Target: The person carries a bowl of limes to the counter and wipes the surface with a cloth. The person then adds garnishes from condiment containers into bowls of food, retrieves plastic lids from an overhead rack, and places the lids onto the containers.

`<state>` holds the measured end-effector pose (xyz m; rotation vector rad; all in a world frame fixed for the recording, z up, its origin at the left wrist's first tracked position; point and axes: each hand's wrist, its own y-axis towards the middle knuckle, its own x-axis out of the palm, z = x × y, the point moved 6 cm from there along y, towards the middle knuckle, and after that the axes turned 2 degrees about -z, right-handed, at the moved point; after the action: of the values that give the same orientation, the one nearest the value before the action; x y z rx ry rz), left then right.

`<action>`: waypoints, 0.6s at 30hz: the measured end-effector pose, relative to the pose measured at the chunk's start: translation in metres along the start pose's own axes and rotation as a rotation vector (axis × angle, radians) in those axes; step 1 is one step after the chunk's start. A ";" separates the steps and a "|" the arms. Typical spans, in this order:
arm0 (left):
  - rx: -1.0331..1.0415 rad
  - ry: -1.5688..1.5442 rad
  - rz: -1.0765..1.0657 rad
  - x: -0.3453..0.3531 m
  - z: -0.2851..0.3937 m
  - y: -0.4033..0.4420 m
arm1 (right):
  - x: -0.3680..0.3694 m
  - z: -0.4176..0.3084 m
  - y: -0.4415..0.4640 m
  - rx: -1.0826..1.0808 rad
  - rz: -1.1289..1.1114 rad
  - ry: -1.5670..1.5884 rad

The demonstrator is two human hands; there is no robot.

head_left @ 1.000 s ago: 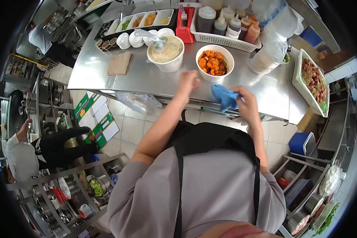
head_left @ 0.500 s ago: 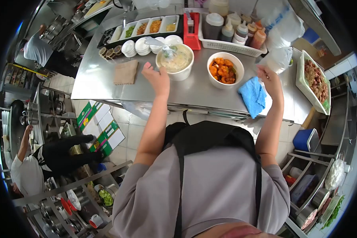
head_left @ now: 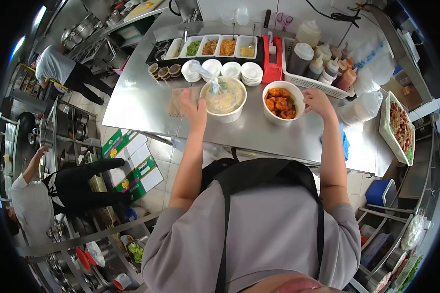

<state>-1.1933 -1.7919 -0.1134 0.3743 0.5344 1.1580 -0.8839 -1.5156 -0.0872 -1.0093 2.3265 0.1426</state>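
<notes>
Between the front and back edges of a shiny steel table point(head_left: 132, 105), a round white tub point(head_left: 227, 117) of creamy food point(head_left: 224, 101) and round bowl point(head_left: 279, 121) of glossy orange chunks point(head_left: 279, 103) stand upright, mouths upward; left hand point(head_left: 194, 111), fingers loosely spread, beside the tub; right hand point(head_left: 319, 102), fingers curled, at the bowl's right rim, contact unclear.

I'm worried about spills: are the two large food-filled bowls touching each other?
Apart. The head view shows bare steel counter between the bowl of pale food and the bowl of orange-red pieces.
</notes>
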 end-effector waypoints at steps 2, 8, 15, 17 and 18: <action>-0.101 -0.173 -0.046 -0.009 -0.019 0.002 | 0.008 -0.025 0.015 -0.011 -0.050 -0.219; -0.103 0.073 -0.057 -0.032 -0.035 -0.036 | 0.080 -0.124 0.164 -0.701 0.207 -0.937; -0.041 0.050 -0.073 -0.036 -0.033 -0.032 | 0.149 -0.207 0.264 -0.728 0.179 -1.284; -0.046 0.038 -0.061 -0.039 -0.033 -0.032 | 0.153 -0.204 0.280 -0.641 0.053 -1.413; -0.075 0.012 -0.068 -0.037 -0.037 -0.030 | 0.151 -0.206 0.287 -0.599 -0.006 -1.479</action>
<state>-1.2026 -1.8370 -0.1526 0.2827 0.5090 1.1124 -1.2632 -1.4742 -0.0403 -0.6980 0.8934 1.1722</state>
